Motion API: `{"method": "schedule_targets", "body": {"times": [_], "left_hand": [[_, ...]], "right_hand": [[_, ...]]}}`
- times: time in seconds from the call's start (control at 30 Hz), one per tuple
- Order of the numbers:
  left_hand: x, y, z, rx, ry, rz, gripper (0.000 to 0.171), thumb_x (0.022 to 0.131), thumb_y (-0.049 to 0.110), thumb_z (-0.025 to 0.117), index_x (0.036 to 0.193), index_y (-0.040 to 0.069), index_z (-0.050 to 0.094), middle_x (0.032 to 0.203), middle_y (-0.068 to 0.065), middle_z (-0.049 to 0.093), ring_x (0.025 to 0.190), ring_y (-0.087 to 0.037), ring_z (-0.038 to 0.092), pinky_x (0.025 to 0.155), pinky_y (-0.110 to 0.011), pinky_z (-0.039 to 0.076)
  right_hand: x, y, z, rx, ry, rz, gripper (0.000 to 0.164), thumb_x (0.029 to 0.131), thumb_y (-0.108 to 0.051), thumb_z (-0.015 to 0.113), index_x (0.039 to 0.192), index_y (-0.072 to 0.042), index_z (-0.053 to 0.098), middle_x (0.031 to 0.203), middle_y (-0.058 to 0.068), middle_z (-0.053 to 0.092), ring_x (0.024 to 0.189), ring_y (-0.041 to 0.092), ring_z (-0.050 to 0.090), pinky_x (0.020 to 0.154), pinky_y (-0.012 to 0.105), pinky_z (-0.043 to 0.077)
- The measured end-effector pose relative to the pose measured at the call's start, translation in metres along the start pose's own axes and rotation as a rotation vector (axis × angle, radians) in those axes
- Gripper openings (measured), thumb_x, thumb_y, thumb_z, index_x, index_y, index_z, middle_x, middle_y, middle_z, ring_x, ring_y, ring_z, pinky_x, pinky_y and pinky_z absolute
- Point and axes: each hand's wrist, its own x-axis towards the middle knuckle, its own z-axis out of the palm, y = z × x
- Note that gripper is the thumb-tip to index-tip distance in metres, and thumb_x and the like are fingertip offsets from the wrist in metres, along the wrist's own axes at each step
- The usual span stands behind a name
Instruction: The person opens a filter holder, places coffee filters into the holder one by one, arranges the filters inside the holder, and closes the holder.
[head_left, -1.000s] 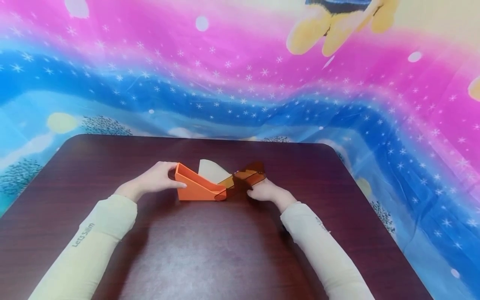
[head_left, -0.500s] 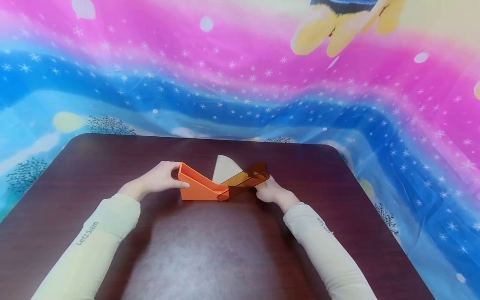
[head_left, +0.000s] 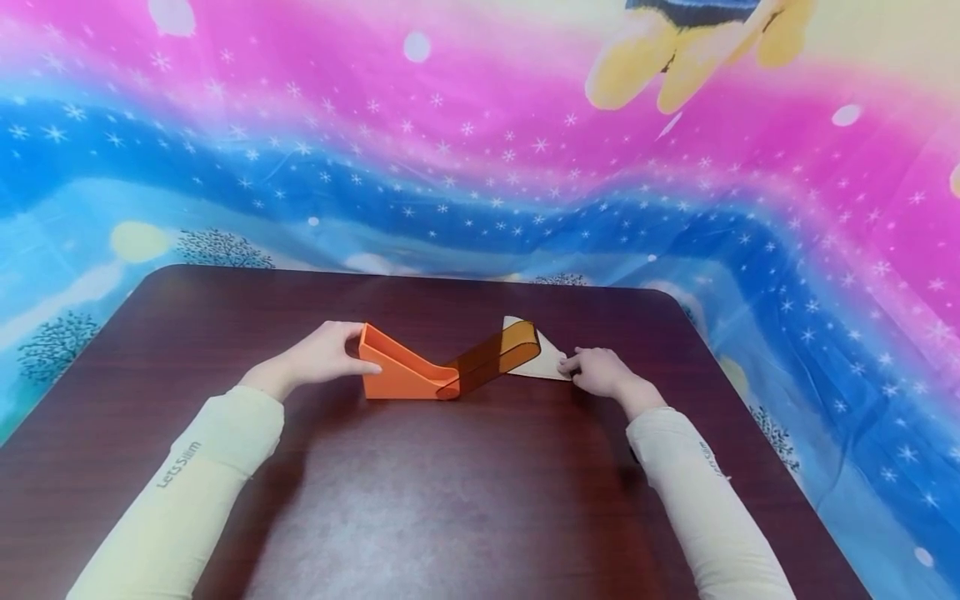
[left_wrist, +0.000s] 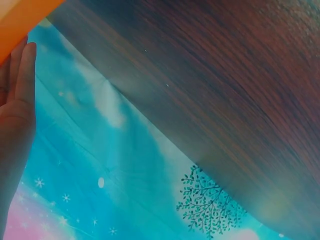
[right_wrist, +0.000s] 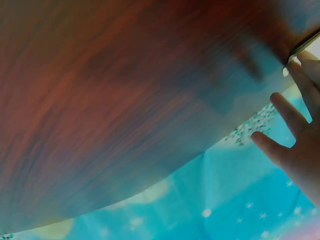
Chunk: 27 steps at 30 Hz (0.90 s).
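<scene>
An orange box with a slanted open top stands on the table. My left hand grips its tall left end, thumb on the near side. Its see-through brown lid is swung open to the right, tilted upward. Behind the lid is a cream, fan-shaped paper coffee filter, pinched at its right corner by the thumb and fingers of my right hand. In the left wrist view, the orange box shows only at the top left corner. The right wrist view shows my other fingers spread apart.
The dark wood-grain table has rounded far corners. Behind it and along the right hangs a pink and blue cloth printed with snowflakes and trees.
My right hand has moved right with the coffee filter, from behind the box to beyond the lid's free end. It no longer touches the lid. My left hand keeps its grip.
</scene>
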Motion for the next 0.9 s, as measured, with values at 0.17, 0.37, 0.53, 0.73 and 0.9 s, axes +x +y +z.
{"method": "schedule_targets", "body": {"times": [0.17, 0.37, 0.53, 0.73, 0.9], "left_hand": [[0.001, 0.000, 0.000, 0.003, 0.002, -0.001, 0.045, 0.077, 0.029, 0.076, 0.114, 0.009, 0.061, 0.106, -0.007, 0.068, 0.095, -0.021, 0.063, 0.091, -0.045, 0.051], [0.004, 0.000, -0.001, 0.000, 0.012, -0.014, 0.043, 0.078, 0.027, 0.075, 0.114, 0.009, 0.060, 0.106, -0.007, 0.067, 0.095, -0.021, 0.062, 0.091, -0.046, 0.051], [0.009, 0.001, -0.002, -0.007, 0.014, -0.020, 0.042, 0.079, 0.027, 0.074, 0.114, 0.008, 0.060, 0.106, -0.008, 0.067, 0.095, -0.021, 0.061, 0.092, -0.046, 0.049], [0.013, 0.000, -0.002, -0.010, 0.010, -0.026, 0.043, 0.080, 0.027, 0.073, 0.116, 0.007, 0.059, 0.107, -0.009, 0.067, 0.096, -0.022, 0.061, 0.092, -0.046, 0.050], [0.013, -0.001, -0.002, 0.002, -0.001, -0.006, 0.042, 0.081, 0.026, 0.072, 0.116, 0.006, 0.059, 0.107, -0.009, 0.067, 0.095, -0.021, 0.061, 0.092, -0.045, 0.050]], "right_hand": [[-0.008, 0.008, 0.000, 0.035, -0.015, 0.000, 0.036, 0.086, -0.002, 0.054, 0.119, -0.010, 0.064, 0.127, 0.011, 0.060, 0.132, 0.037, 0.039, 0.102, 0.052, 0.040], [-0.012, 0.008, -0.001, 0.060, -0.005, 0.005, 0.031, 0.086, -0.003, 0.057, 0.116, -0.007, 0.067, 0.124, 0.013, 0.061, 0.134, 0.039, 0.036, 0.102, 0.053, 0.039], [-0.015, 0.010, 0.000, 0.043, 0.007, 0.004, 0.028, 0.086, -0.005, 0.061, 0.113, -0.006, 0.068, 0.123, 0.014, 0.062, 0.135, 0.041, 0.033, 0.102, 0.053, 0.039], [-0.018, 0.011, 0.001, 0.054, 0.023, 0.004, 0.026, 0.086, -0.008, 0.062, 0.111, -0.005, 0.069, 0.120, 0.016, 0.064, 0.134, 0.043, 0.033, 0.102, 0.055, 0.038], [-0.011, 0.005, -0.001, 0.131, 0.090, 0.057, 0.017, 0.089, -0.015, 0.059, 0.092, -0.004, 0.072, 0.092, 0.012, 0.070, 0.099, 0.034, 0.060, 0.086, 0.046, 0.049]]}}
